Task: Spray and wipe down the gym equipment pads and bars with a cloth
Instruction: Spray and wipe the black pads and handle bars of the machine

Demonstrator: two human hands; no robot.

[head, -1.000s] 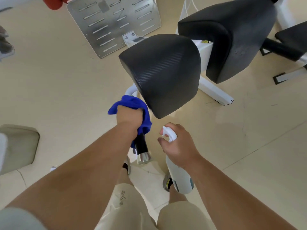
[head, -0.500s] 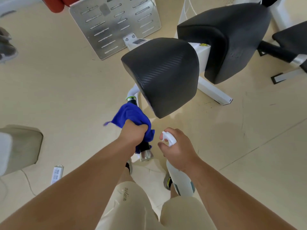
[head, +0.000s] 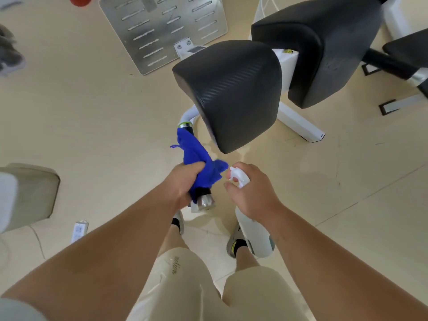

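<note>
My left hand grips a blue cloth wrapped around the black handle bar of the machine, near its chrome end cap. The bar's upper end with a green ring shows above the cloth. My right hand holds a white spray bottle upright just right of the bar, with the nozzle close to the cloth. A black carbon-pattern pad juts out above the bar. A second black pad sits behind it to the right.
A perforated metal footplate lies on the beige floor at the top. White frame legs run right of the pads. A grey padded block stands at the left, with a small white device on the floor beside it. My legs and shoes are below.
My left hand has slid the cloth down the bar toward its chrome end, which uncovers the green ring at the top. My right hand and the bottle stay in about the same place.
</note>
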